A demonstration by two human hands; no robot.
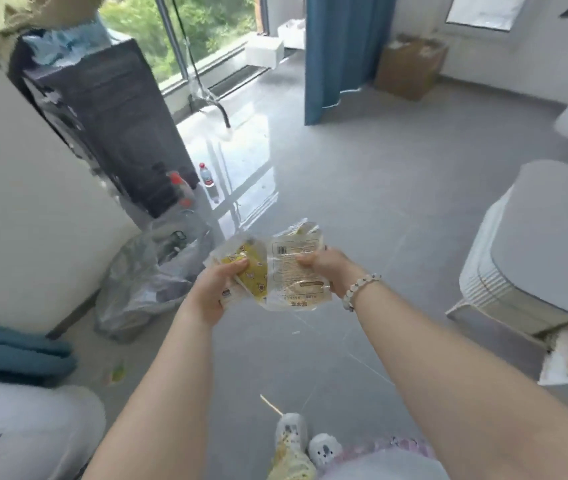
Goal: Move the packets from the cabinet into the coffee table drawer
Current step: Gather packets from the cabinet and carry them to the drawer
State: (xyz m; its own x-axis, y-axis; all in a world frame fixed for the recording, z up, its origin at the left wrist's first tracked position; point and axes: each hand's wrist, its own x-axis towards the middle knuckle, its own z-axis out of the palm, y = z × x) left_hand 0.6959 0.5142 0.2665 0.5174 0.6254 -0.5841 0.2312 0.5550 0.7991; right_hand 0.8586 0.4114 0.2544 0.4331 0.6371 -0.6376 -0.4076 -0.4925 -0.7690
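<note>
The packets (275,271) are held over the floor (379,202): the left hand (216,292) grips a yellow packet (253,271), and the right hand (331,270) curls its fingers (305,260) round a clear packet (293,282). The drawer (566,355) (seemingly pulled out) lies lower right, nearer the right hand.

You have 1 view, from the camera on your head. It looks forward and steeply down, so your forearms run up from the bottom edge. Your left hand (222,285) and right hand (324,268) meet just below the middle of the frame, close to the lens, both gripping the packets (286,271). Your slippers (324,448) sit at the very bottom edge. The grey floor (362,202) fills the centre and stretches away to the window (206,26) at the top. The wide lens bends the edges: the coffee table (552,237) curves in at the right, and a white unit (16,202) leans in at the left.
</note>
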